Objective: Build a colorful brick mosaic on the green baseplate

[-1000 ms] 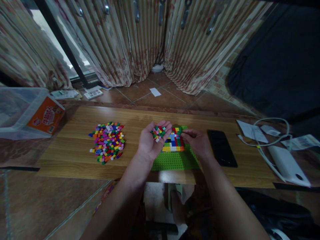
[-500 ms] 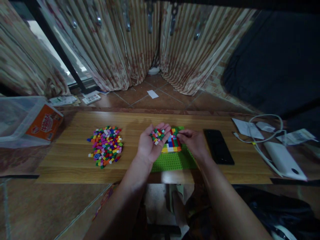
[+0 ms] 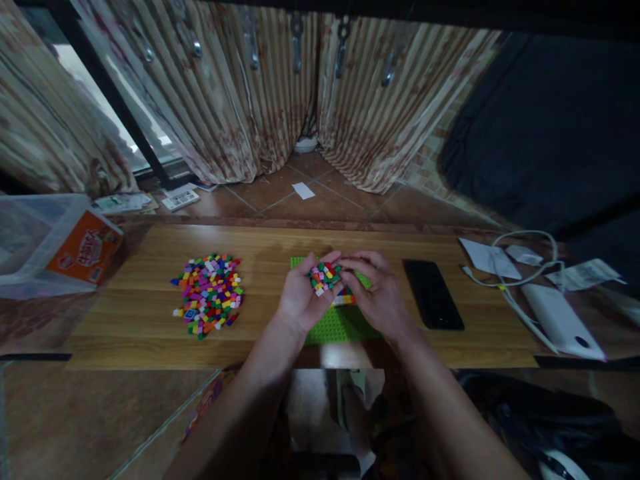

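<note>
My left hand (image 3: 299, 298) is cupped palm up, holding a small heap of colourful toy bricks (image 3: 325, 278). My right hand (image 3: 377, 290) reaches over from the right, its thumb and curved fingers at the edge of that heap with a gap between them; no brick shows clearly in its fingertips. Beneath both hands lies a green studded baseplate (image 3: 333, 328). Rows of bricks built on it (image 3: 345, 298) are mostly hidden by my hands; a white, yellow and orange edge shows.
A large pile of loose bricks (image 3: 213, 293) lies on the wooden board (image 3: 270, 333) to the left. A black phone (image 3: 433, 294) rests at the right, beyond it a white cable (image 3: 533, 233) and a white power bank (image 3: 563, 321). A clear plastic box (image 3: 30, 247) stands far left.
My right hand has moved left from the built bricks to the heap in my left palm. My left hand has shifted slightly right and now covers more of the built bricks.
</note>
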`<state>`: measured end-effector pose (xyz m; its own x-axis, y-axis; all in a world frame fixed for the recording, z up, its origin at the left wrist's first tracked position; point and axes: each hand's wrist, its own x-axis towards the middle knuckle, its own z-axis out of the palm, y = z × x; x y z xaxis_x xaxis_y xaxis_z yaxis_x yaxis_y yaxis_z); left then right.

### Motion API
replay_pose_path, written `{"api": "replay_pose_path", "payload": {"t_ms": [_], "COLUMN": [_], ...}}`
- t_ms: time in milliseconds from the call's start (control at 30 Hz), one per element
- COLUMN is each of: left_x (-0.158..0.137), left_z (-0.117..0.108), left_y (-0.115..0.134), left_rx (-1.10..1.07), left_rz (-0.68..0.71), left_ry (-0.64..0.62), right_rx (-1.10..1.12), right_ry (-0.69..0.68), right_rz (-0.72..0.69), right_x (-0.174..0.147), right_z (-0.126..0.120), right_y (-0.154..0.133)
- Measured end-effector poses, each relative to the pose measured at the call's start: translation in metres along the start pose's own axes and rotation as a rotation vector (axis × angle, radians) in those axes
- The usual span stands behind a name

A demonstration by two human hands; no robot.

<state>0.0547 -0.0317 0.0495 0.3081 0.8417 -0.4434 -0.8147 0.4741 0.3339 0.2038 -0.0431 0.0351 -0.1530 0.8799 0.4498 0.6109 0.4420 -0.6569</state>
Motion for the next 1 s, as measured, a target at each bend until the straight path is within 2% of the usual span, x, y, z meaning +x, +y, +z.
{"api": "replay_pose_path", "payload": {"t_ms": [133,333,467,567,667,800,1000], "left_x": [0.001,0.004,0.002,0.002,0.002,0.0,0.001], "left_z": [-0.002,-0.002,-0.001,-0.002,-0.004,-0.004,-0.004], "left_y": [-0.002,-0.005,-0.004,0.003,0.012,0.019,0.017], "left_rx": [0.027,0.003,-0.062,-0.117,-0.164,-0.182,-0.169], "left_rz": [-0.028,-0.068,-0.054,0.01,0.091,0.131,0.115], "left_ry": [-0.013,-0.035,0.053,0.145,0.197,0.205,0.209], "right_rx": [-0.065,-0.031,0.047,0.077,-0.004,-0.115,-0.172], "right_ry": [-0.033,-0.03,0.048,0.123,0.05,-0.095,-0.108], "right_rz": [0.015,0.039,0.074,0.208,0.324,0.314,0.355], "right_x": [-0.001,0.0,0.003,0.002,-0.001,-0.004,-0.001], "right_z": [0.003,0.005,-0.002,-0.01,-0.014,-0.009,0.0], "right_y": [0.003,0.0,0.004,0.017,0.029,0.03,0.025]}}
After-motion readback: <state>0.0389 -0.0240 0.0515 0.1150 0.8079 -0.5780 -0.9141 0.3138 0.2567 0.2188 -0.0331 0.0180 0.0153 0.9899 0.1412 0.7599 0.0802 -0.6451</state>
